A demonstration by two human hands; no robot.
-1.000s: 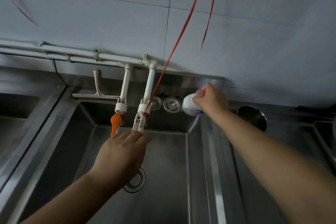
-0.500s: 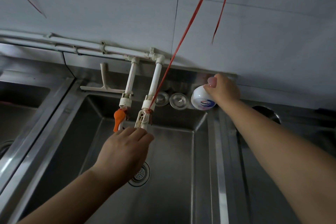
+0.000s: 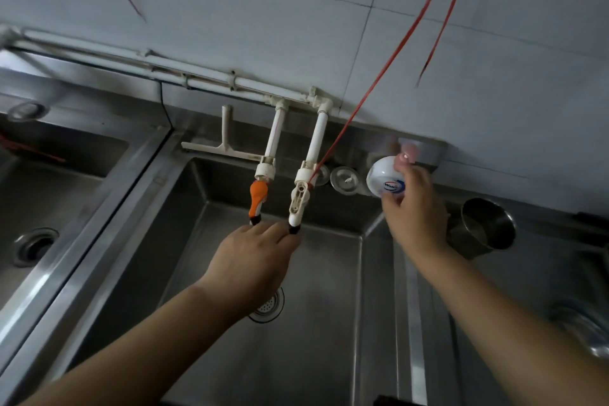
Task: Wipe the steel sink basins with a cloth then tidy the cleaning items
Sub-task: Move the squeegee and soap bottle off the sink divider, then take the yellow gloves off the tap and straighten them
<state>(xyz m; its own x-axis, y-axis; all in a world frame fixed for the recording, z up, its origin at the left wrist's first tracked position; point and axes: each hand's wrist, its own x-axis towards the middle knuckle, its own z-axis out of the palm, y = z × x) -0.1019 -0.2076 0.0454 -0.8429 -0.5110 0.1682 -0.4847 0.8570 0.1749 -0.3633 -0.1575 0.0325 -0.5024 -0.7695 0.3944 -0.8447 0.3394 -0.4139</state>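
Right hand [image 3: 413, 208] grips a white cleaner bottle [image 3: 384, 181] at the back ledge of the sink [image 3: 329, 273], beside two drain strainers [image 3: 344, 179]. Its long axis runs roughly toward the camera, base facing the viewer. Risk: tilted so, it could slip and drop into the basin. Left hand [image 3: 252, 260] sits under the taps [image 3: 298, 198]; its grip cannot be determined. No cloth visible.

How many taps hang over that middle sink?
2: an orange-handled tap on the left and a white-handled tap beside it, both just above the left hand. None looks hidden.
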